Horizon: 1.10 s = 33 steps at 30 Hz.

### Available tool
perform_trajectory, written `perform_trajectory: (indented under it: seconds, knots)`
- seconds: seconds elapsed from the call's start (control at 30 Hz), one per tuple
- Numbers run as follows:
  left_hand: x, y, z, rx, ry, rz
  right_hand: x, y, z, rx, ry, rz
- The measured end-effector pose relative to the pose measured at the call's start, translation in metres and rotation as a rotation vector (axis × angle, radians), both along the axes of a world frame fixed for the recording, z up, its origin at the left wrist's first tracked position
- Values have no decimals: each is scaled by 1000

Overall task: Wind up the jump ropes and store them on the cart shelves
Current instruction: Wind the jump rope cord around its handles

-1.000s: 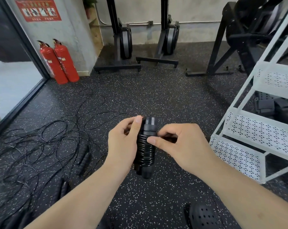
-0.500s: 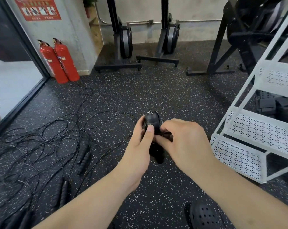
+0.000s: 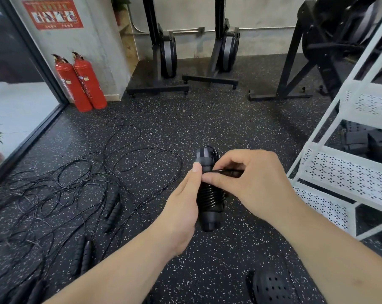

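My left hand [image 3: 183, 207] grips a black jump rope bundle [image 3: 209, 194], its handles held together upright with cord coiled tightly round the middle. My right hand [image 3: 256, 183] pinches the loose end of the cord against the bundle's upper part, thumb and forefinger closed on it. Several unwound black jump ropes [image 3: 60, 194] lie tangled on the floor at the left, with pairs of handles [image 3: 113, 207] among them. The white perforated cart [image 3: 348, 172] stands at the right, its lower shelves close to my right hand.
Two red fire extinguishers [image 3: 80, 82] stand by the pillar at the back left. Black exercise machines [image 3: 163, 53] line the far wall. A glass wall runs along the left. My black perforated shoe [image 3: 271, 288] shows at the bottom.
The bundle tipped away from me half a second ago and now stands upright again. My right hand has pulled the cord end across the top of the coils.
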<state>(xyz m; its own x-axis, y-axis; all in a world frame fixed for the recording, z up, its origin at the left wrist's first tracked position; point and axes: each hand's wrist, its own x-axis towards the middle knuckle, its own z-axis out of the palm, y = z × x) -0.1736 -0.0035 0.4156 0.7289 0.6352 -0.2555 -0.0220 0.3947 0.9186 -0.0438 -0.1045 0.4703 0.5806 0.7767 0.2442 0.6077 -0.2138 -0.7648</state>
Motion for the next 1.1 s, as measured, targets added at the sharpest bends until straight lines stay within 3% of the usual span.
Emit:
perform_trajectory:
  seconds: [0.13, 0.3, 0.4, 0.57, 0.67, 0.77, 0.9, 1.1]
  knots:
    - [2, 2, 0, 34, -21, 17, 2, 1, 1, -33, 52, -49]
    - [3, 8, 4, 119, -20, 75, 19, -3, 7, -79, 316, 2]
    - [2, 10, 5, 229, -2, 53, 18, -3, 8, 72, 567, -31]
    - [3, 5, 6, 352, 19, 49, -7, 10, -4, 491, 1200, -145]
    - [2, 5, 7, 418, 18, 76, -19, 17, -15, 540, 1324, -255]
    - [-1, 7, 7, 483, 26, 50, -22, 22, -20, 442, 1243, -291]
    - [-4, 10, 1, 563, 49, 3, -22, 21, -14, 254, 742, -284]
    - [-4, 14, -4, 677, 104, -2, -26, 16, -4, 336, 575, -250]
